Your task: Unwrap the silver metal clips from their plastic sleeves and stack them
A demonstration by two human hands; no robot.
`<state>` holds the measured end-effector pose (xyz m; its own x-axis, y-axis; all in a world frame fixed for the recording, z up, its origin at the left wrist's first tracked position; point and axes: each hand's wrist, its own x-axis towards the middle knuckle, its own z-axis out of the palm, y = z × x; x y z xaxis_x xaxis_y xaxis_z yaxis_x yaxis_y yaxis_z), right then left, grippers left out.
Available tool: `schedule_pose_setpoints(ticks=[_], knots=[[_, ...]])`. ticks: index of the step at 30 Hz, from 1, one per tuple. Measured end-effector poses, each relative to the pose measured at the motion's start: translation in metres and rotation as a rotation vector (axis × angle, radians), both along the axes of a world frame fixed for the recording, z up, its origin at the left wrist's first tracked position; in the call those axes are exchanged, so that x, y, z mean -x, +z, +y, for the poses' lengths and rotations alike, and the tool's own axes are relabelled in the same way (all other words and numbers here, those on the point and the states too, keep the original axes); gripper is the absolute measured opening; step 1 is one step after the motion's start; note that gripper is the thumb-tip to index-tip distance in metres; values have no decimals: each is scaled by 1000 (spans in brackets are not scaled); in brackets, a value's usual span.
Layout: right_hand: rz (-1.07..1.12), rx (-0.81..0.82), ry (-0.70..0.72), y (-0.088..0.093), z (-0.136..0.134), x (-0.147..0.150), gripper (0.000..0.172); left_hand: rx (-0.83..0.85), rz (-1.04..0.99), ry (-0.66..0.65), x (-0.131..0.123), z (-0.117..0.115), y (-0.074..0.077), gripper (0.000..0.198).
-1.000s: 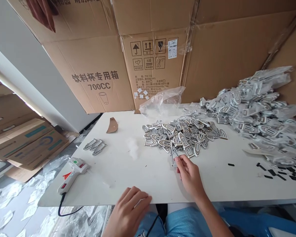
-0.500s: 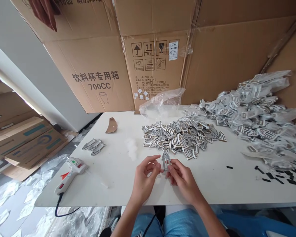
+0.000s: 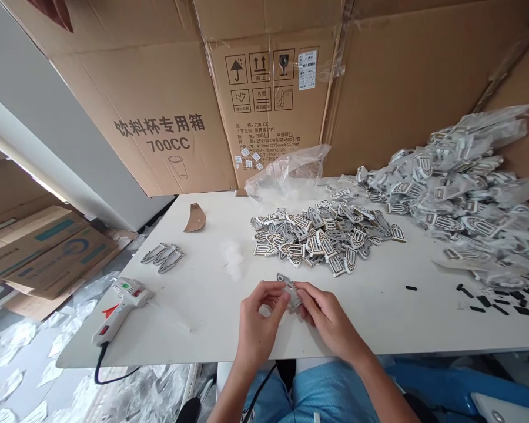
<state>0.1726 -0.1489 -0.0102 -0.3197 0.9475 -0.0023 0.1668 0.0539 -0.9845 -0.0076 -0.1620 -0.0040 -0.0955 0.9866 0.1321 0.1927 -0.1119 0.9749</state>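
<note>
Between my two hands, low over the front of the table, is a small grey pointed-arch frame piece [image 3: 292, 294]. My left hand [image 3: 262, 320] pinches its left side with thumb and fingertips. On the right side, my right hand [image 3: 324, 314] grips it with thumb and index finger, the other fingers curled behind. The piece tilts with its tip toward the upper left, and its lower part is partly covered by fingers. Just beyond my hands lies a heap of similar grey and white arch pieces [image 3: 321, 235], some with dark patterned faces.
At left lie a glue gun [image 3: 123, 308] with a black cord, several joined-looking grey frames [image 3: 163, 257] and a cardboard scrap [image 3: 195, 218]. White fluff [image 3: 233, 258] sits mid-table. Plastic-bagged pieces [image 3: 445, 194] pile up at right, near small black strips [image 3: 502, 302]. Cardboard boxes [image 3: 167, 106] wall the back.
The arch piece has turned from upright to tilted, its tip swinging left. Both hands have closed in around it, and the left fingers now press against it. The camera view has shifted slightly.
</note>
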Motion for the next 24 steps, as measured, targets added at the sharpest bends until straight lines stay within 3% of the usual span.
schedule_pose_setpoints(ticks=[13, 24], knots=[[-7, 15, 40, -1, -1, -5, 50, -31, 84, 36, -1, -3, 3, 10], [-29, 14, 26, -3, 0, -7, 52, -113, 102, 22, 1, -2, 3, 15]])
